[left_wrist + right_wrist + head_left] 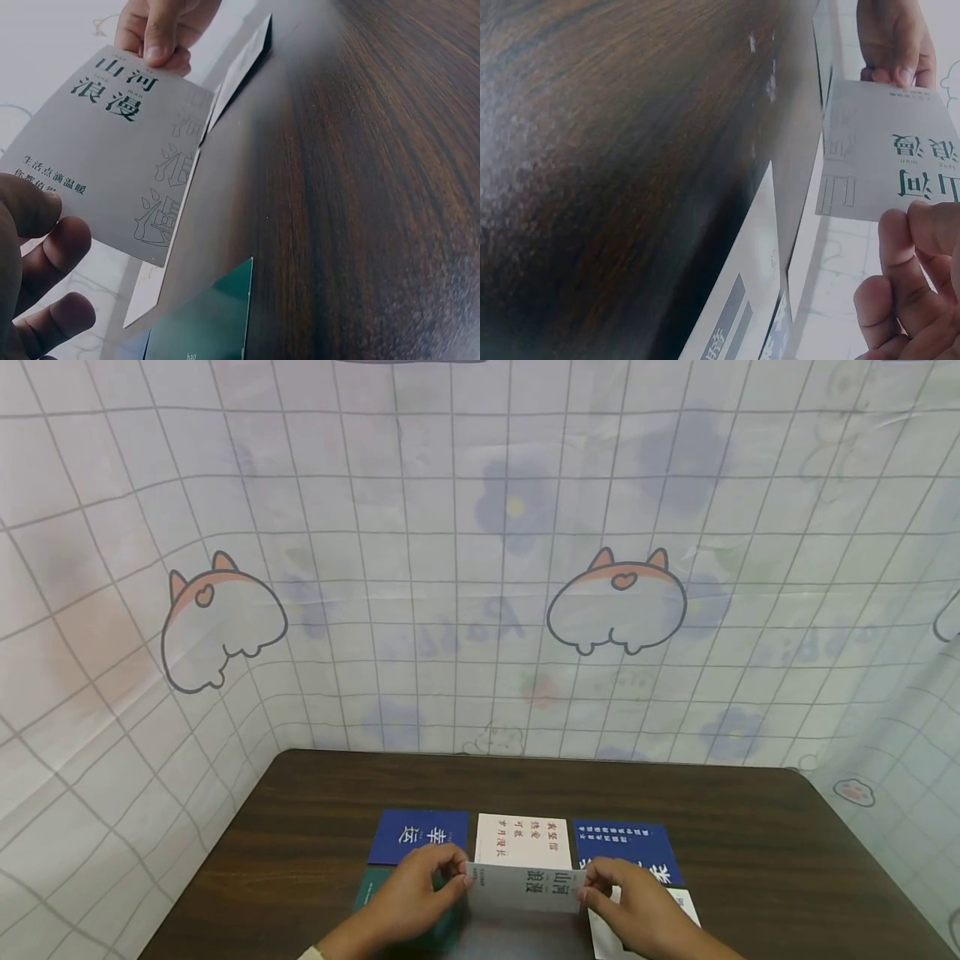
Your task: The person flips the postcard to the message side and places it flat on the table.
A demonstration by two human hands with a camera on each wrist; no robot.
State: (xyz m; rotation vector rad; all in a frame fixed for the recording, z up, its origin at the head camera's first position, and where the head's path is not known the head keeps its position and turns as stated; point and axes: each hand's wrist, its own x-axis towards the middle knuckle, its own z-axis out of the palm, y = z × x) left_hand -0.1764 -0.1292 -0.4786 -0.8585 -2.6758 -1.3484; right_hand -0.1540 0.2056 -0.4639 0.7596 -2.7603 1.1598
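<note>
A pale grey card with dark green Chinese characters [517, 887] is held up above the table, stretched between both hands. My left hand [422, 893] pinches its left end between thumb and fingers. At the other end my right hand [637, 906] pinches it the same way. In the left wrist view the card [112, 150] faces the camera, its outlined characters along one edge. The right wrist view shows the card [885, 150] with the right thumb and forefinger at its near corner. Below it, a cream card with red characters [522, 841] lies on the table.
A blue card [416, 837] lies at the back left and another blue card [626, 843] at the back right. Nearer are a green card [369, 887], partly behind the left hand, and a white card [606, 935] under the right. The dark wooden table [750, 827] meets a patterned curtain [450, 677].
</note>
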